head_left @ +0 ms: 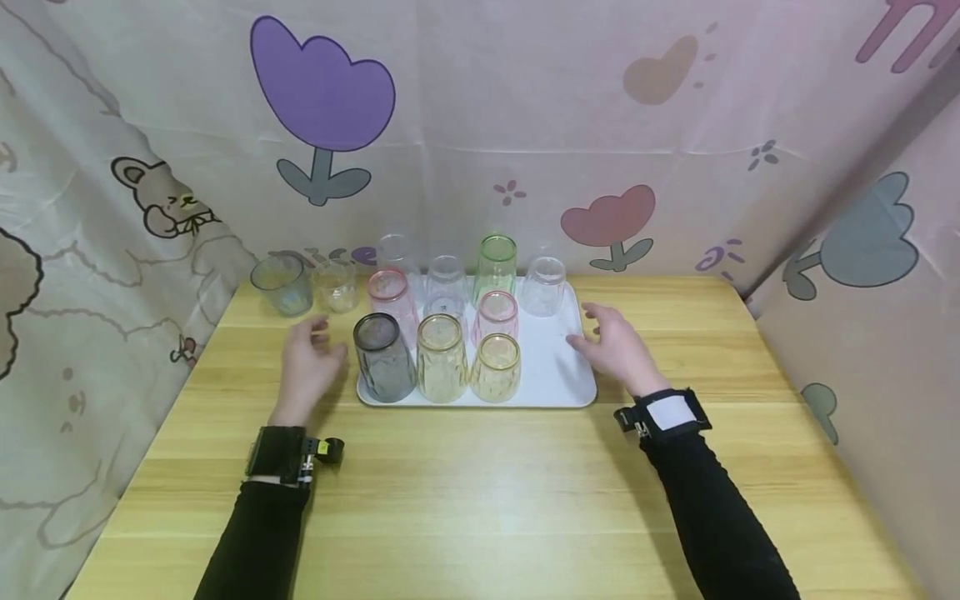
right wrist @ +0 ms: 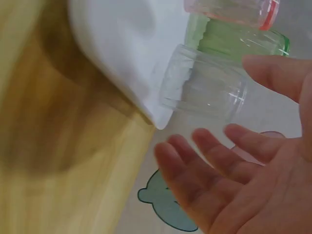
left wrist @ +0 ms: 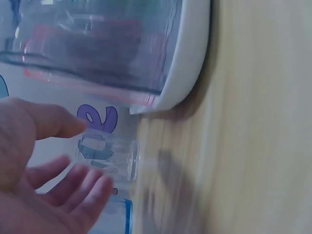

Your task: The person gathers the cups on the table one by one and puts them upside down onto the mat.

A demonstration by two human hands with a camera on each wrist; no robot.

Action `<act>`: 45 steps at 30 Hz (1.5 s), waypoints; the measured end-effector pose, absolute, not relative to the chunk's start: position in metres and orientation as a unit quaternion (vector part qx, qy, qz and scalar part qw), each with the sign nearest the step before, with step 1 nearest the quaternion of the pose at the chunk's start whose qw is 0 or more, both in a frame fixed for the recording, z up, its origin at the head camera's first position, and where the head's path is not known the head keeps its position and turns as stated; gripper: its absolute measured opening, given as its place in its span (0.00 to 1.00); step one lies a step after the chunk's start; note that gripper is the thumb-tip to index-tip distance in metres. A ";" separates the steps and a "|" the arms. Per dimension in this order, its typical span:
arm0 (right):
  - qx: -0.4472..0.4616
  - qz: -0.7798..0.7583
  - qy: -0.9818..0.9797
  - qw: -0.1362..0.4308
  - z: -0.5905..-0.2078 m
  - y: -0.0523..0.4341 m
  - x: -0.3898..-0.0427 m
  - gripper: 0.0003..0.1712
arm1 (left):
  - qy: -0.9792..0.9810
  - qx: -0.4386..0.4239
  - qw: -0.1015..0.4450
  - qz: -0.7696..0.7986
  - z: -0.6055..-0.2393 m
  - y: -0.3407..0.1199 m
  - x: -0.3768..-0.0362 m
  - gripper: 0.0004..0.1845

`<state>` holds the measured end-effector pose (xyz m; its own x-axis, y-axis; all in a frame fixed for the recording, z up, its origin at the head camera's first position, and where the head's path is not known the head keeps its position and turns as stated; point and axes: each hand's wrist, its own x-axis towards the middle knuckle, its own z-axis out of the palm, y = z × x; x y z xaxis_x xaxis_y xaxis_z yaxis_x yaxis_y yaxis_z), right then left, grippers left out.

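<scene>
My left hand (head_left: 306,367) hovers over the table left of a white tray (head_left: 551,367), fingers loosely bent with nothing in them. Behind it stand a small clear glass (head_left: 337,289) and a bluish glass (head_left: 283,287), both mouth up. The grey glass (head_left: 386,367) on the tray's front left corner is nearest its thumb. My right hand (head_left: 618,346) is at the tray's right edge, fingers spread and holding nothing. In the right wrist view, a clear glass (right wrist: 204,83) and a green glass (right wrist: 239,41) stand beyond its thumb.
Upside-down glasses fill the tray's left and middle, among them a tall yellow glass (head_left: 441,362), a short yellow glass (head_left: 496,371) and pink glasses (head_left: 497,312). A patterned cloth (head_left: 480,108) hangs close behind the wooden table (head_left: 480,500).
</scene>
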<state>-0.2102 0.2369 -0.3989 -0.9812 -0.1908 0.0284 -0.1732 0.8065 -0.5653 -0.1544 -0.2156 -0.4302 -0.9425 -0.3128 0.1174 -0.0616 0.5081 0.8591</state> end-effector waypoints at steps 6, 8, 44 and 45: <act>-0.087 -0.267 0.958 0.051 -0.409 0.241 -0.198 0.40 | -0.820 0.177 0.214 -0.500 -0.423 -0.230 -0.171 0.46; -0.089 -0.259 0.960 0.054 -0.413 0.242 -0.194 0.39 | -0.802 0.203 0.233 -0.512 -0.419 -0.237 -0.177 0.51; -0.068 -0.277 0.958 0.038 -0.437 0.247 -0.177 0.29 | -0.770 0.257 0.141 -0.566 -0.426 -0.298 -0.233 0.54; -0.066 -0.278 0.958 0.040 -0.437 0.246 -0.177 0.29 | -0.768 0.260 0.140 -0.569 -0.425 -0.298 -0.232 0.55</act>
